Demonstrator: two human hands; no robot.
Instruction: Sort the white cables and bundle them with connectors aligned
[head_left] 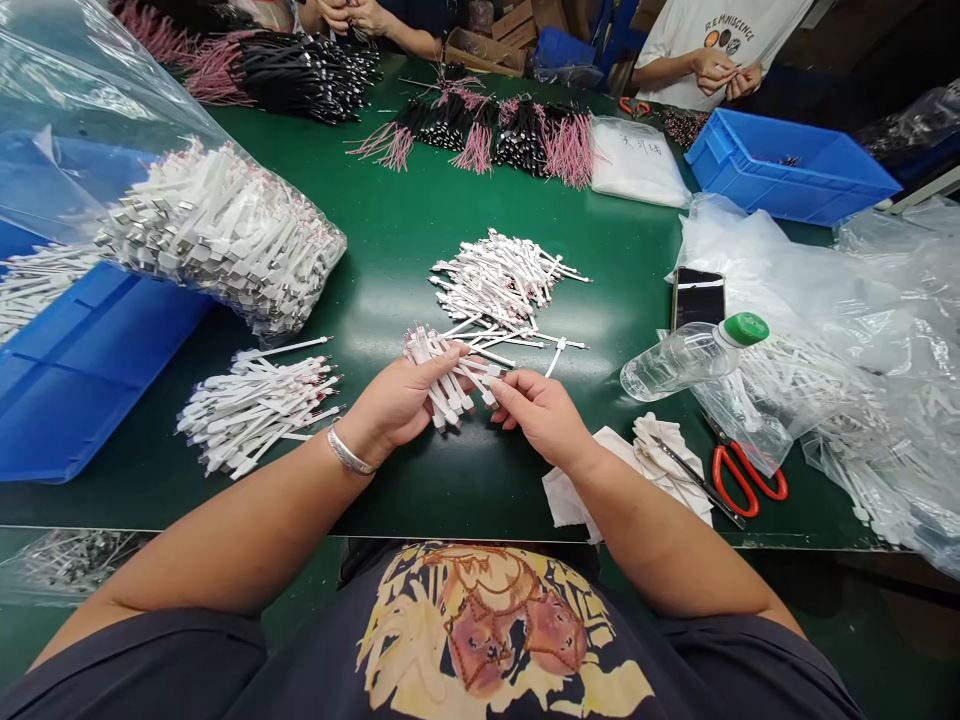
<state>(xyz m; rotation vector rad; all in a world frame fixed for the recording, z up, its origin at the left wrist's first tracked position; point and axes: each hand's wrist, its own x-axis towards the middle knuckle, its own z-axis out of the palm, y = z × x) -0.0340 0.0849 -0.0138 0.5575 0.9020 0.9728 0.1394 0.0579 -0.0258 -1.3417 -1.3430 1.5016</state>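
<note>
My left hand (405, 398) is closed round a bundle of short white cables (444, 385) with flat connector ends and bare reddish wire tips. Close beside it, my right hand (538, 408) pinches the end of one white cable (491, 392) at the bundle's right edge. Just beyond my hands lies a loose pile of the same white cables (499, 275), with a few strays (559, 355) at its near side. Left of my left wrist rests another heap of white cables (259, 405), laid roughly in one direction.
A clear bag of white cables (225, 235) leans over a blue bin (97, 365) at left. At right are a bottle (675, 360), a phone (699, 297), red-handled scissors (742, 475), tweezers (697, 480) and a cloth (574, 495). Black cable bundles (300, 75) lie farther back, near two people.
</note>
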